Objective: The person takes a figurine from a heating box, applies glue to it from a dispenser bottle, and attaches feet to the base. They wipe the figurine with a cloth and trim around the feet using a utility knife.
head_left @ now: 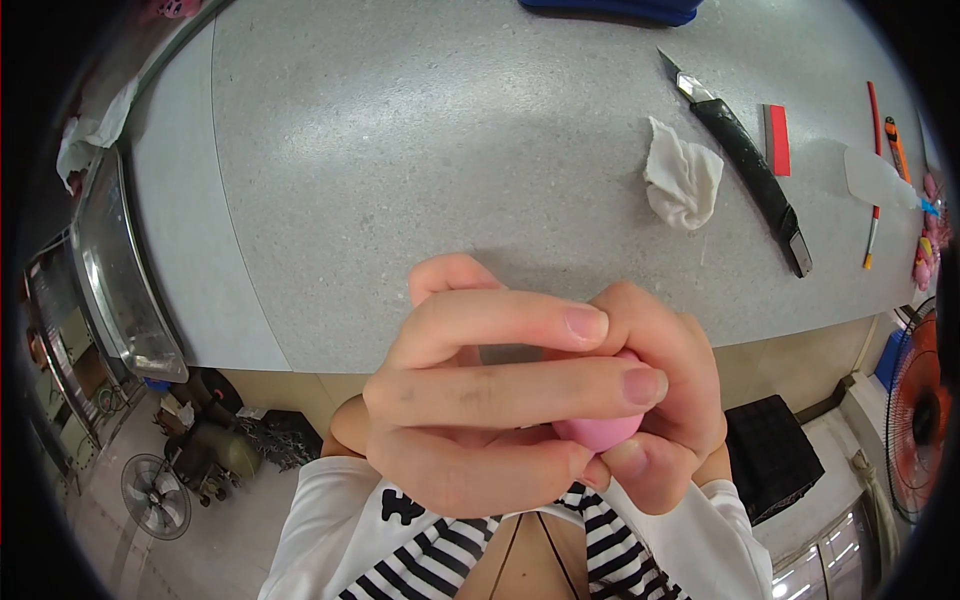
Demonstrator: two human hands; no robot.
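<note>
Both hands meet in front of my chest, just past the near edge of the grey table. Between them is a smooth pink object (603, 432), mostly covered by fingers. My left hand (480, 390) reaches across from the left, its fingers bent over the pink object's front. My right hand (665, 390) wraps round the same object from the right, with the thumb at its lower side and the index finger curled above it. The object's full shape is hidden.
On the grey table (420, 170) lie a crumpled white cloth (683, 178), a black-handled knife (745, 155), a red block (778, 140), a thin red brush (873, 150), an orange cutter (896, 148) and a white bottle (875, 178). A blue case (615, 10) is at the far edge.
</note>
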